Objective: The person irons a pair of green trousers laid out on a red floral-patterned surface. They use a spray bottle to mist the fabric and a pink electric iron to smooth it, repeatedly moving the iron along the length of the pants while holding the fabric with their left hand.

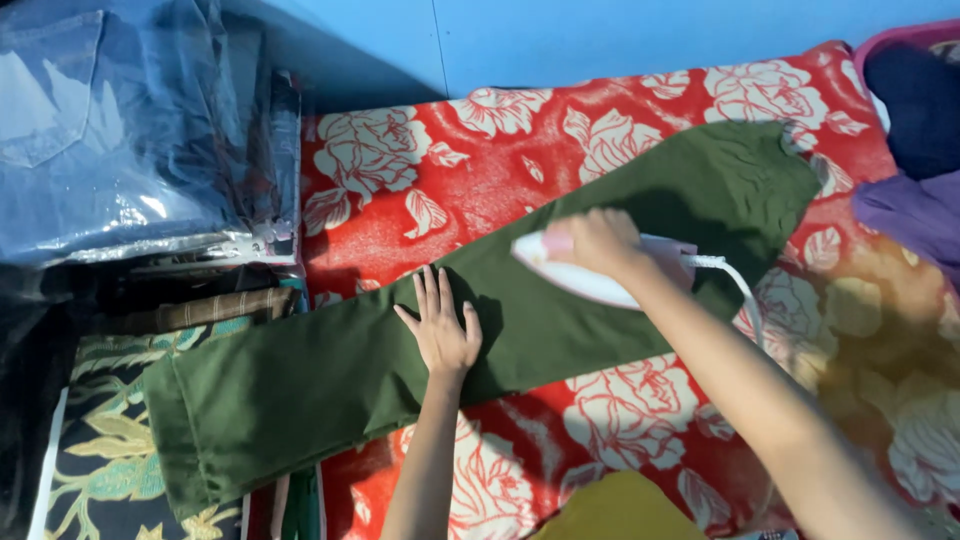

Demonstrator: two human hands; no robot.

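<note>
Green trousers (330, 380) lie flat, diagonal across the red floral blanket (400, 200). Left hand (440, 325) open, palm pressed on the cloth mid-leg. Right hand (597, 243) closed around the white iron (590, 280), which rests on the trousers just beside the left hand.

Open red floral blanket (400, 215) above green trousers (330, 370); blocked left by bagged jeans stack (120, 130), right by clothes pile (915, 150).

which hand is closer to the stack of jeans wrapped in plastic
Left. The left hand lies flat on the green trousers, nearer the plastic-wrapped jeans; the right hand holds the iron, farther right.
</note>
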